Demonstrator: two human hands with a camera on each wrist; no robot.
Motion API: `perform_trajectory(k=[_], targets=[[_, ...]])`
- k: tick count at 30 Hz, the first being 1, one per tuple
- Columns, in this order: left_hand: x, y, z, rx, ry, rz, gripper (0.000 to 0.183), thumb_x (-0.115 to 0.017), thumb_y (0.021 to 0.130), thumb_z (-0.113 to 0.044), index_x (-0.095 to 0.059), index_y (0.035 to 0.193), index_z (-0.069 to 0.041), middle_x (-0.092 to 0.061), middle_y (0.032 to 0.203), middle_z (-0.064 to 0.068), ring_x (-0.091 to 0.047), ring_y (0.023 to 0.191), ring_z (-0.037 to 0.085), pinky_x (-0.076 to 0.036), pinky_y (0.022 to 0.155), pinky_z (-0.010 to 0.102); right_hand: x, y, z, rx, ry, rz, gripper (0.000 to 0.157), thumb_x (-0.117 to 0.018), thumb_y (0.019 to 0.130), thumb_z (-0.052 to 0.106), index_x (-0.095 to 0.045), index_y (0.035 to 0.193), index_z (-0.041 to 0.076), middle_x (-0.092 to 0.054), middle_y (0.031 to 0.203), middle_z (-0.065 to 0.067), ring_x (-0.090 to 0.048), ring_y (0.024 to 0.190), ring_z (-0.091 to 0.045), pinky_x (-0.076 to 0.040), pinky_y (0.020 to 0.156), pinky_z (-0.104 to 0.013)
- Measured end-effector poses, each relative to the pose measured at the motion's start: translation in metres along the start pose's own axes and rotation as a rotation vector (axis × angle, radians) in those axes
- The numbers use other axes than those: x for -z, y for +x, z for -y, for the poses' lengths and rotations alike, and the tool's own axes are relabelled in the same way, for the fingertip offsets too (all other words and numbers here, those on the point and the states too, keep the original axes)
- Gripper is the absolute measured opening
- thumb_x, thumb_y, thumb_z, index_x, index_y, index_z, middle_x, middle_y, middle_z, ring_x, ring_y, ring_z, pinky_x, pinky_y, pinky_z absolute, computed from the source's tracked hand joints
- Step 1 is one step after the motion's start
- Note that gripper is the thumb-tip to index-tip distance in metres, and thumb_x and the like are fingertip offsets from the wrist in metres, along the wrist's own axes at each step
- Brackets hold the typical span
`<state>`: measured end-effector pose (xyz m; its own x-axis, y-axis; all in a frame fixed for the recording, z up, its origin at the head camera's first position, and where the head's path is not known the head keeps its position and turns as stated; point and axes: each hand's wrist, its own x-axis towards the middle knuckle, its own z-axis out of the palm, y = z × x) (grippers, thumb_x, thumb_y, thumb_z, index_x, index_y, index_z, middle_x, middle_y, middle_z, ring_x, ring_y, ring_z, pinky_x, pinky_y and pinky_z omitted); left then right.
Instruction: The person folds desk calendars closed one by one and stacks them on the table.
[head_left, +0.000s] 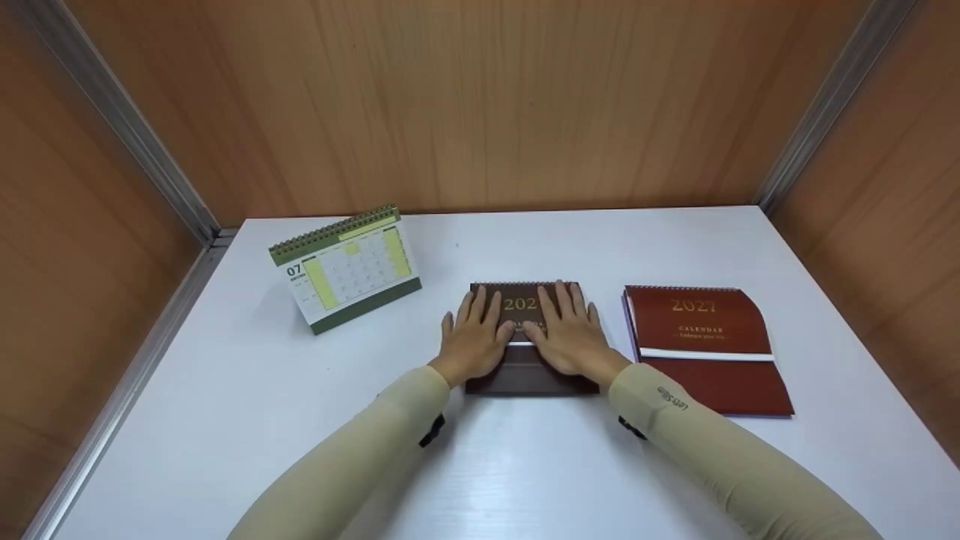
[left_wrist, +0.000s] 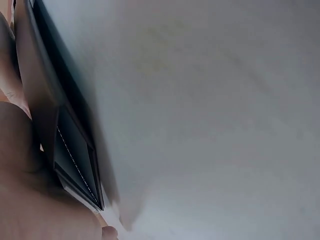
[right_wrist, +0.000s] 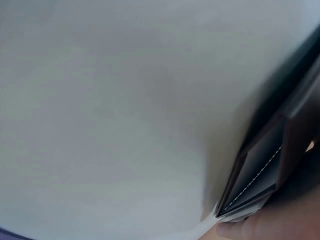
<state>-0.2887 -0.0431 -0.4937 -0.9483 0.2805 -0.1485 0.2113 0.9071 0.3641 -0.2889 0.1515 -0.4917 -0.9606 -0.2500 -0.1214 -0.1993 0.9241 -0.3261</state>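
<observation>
A dark brown desk calendar (head_left: 531,379) with gold lettering lies low on the table in the middle of the head view, its spiral binding at the far edge. My left hand (head_left: 472,337) rests on its left half with the fingers straight and pointing away from me. On the right half, my right hand (head_left: 571,339) presses in the same way, and the two thumbs come close together. Both wrist views show the calendar's folded side (left_wrist: 75,155) from the edge, with a narrow hollow between its covers. Part of the gold print is hidden under the hands.
To the right lies a red-brown 2027 calendar (head_left: 705,386), partly behind my right forearm. A green and white desk calendar (head_left: 360,270) stands tilted at the back left, showing 07. Wooden panels (head_left: 480,105) with metal edge strips enclose the white table (head_left: 225,420).
</observation>
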Motion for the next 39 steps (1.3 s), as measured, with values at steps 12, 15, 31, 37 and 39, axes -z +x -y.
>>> perform_trajectory(k=[12,15,31,37,39], targets=[[0.0,0.001,-0.001,0.033,0.059,0.076,0.07,-0.023,0.115,-0.053,-0.003,0.172,-0.017,0.01,0.179,0.009,0.01,0.165,0.032,-0.004,0.13,0.065,-0.004,-0.002,0.001,0.003,0.02,0.034,0.078,-0.031,0.113,0.055,-0.008,0.172,0.009,0.008,0.176,-0.023,0.012,0.162,-0.045,0.0,0.128,-0.069],[-0.001,0.001,-0.001,0.037,0.068,0.094,0.071,-0.023,0.115,-0.053,-0.001,0.172,-0.018,0.013,0.178,0.009,0.013,0.164,0.032,-0.002,0.13,0.065,-0.004,-0.002,0.001,-0.009,0.012,0.071,0.078,-0.029,0.113,0.057,-0.003,0.172,0.012,0.014,0.176,-0.02,0.017,0.161,-0.043,0.003,0.128,-0.067],[-0.012,0.01,0.003,0.045,0.102,0.133,0.073,-0.019,0.114,-0.056,0.005,0.171,-0.019,0.018,0.178,0.008,0.019,0.163,0.03,0.001,0.129,0.066,-0.014,0.008,-0.006,-0.037,-0.009,0.162,0.08,-0.022,0.111,0.062,0.009,0.17,0.017,0.028,0.173,-0.015,0.029,0.157,-0.04,0.012,0.126,-0.067],[0.0,-0.001,-0.006,0.042,0.096,0.117,0.07,-0.022,0.115,-0.051,-0.002,0.172,-0.016,0.011,0.178,0.012,0.012,0.164,0.032,-0.003,0.13,0.065,-0.012,0.007,-0.005,-0.036,-0.003,0.167,0.08,-0.022,0.111,0.062,0.008,0.171,0.017,0.028,0.172,-0.016,0.029,0.157,-0.04,0.012,0.126,-0.067],[0.006,-0.006,-0.011,0.035,0.093,0.097,0.069,-0.026,0.116,-0.049,-0.007,0.172,-0.013,0.005,0.179,0.014,0.007,0.165,0.033,-0.007,0.13,0.064,-0.01,0.006,-0.004,-0.037,-0.005,0.169,0.08,-0.022,0.111,0.062,0.009,0.17,0.017,0.028,0.172,-0.016,0.029,0.157,-0.04,0.012,0.126,-0.067]])
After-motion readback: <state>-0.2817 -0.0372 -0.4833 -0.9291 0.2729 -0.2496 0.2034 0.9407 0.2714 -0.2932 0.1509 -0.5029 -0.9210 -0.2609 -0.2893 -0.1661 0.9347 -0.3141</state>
